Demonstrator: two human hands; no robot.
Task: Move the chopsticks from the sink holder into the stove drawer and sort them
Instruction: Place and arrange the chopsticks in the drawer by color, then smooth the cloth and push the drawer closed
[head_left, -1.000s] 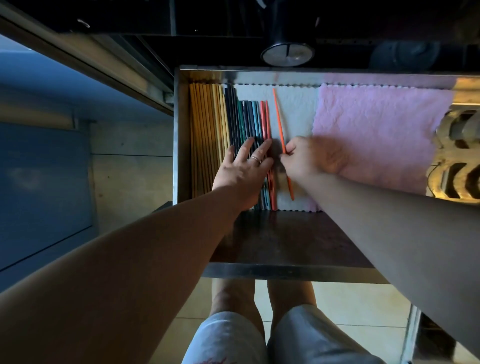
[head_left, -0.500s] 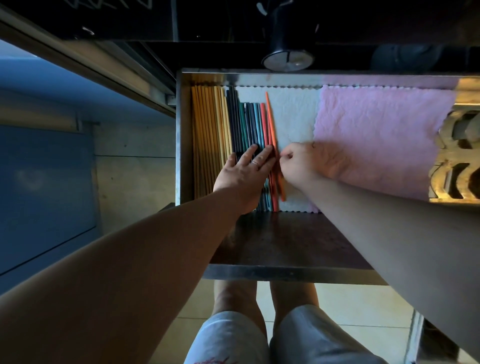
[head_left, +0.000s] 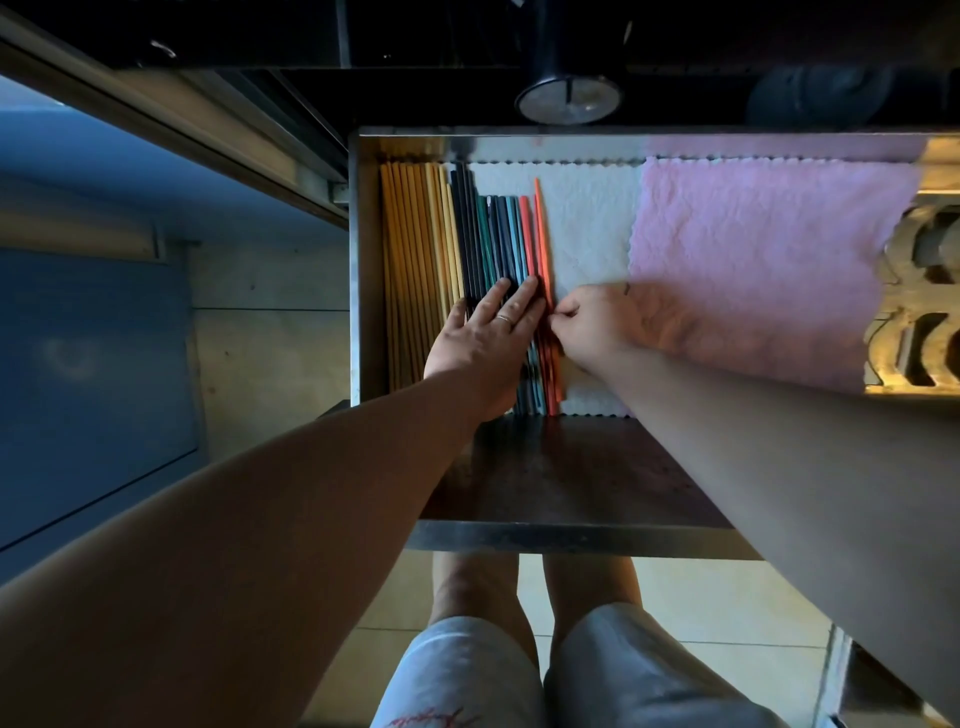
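The open steel drawer (head_left: 363, 270) holds chopsticks laid in a row by colour: yellow wooden ones (head_left: 415, 244) at the left, then black (head_left: 465, 228), green and blue (head_left: 501, 234), and red ones (head_left: 527, 228). An orange-red chopstick (head_left: 541, 228) lies at the right end of the row, tight against the red ones. My left hand (head_left: 488, 343) lies flat with straight fingers on the dark and blue chopsticks. My right hand (head_left: 608, 327) has its curled fingertips at the orange-red chopstick's middle, pinching it.
A white cloth (head_left: 587, 223) and a pink cloth (head_left: 769, 260) line the drawer bottom. A carved golden object (head_left: 919, 312) sits at the drawer's right end. A dark round stove knob (head_left: 569, 98) hangs above the drawer. My knees (head_left: 519, 670) are below its front edge.
My right hand has slid the orange-red chopstick left from a slanted position apart on the white cloth until it lies straight against the red ones. My left hand stayed on the row.
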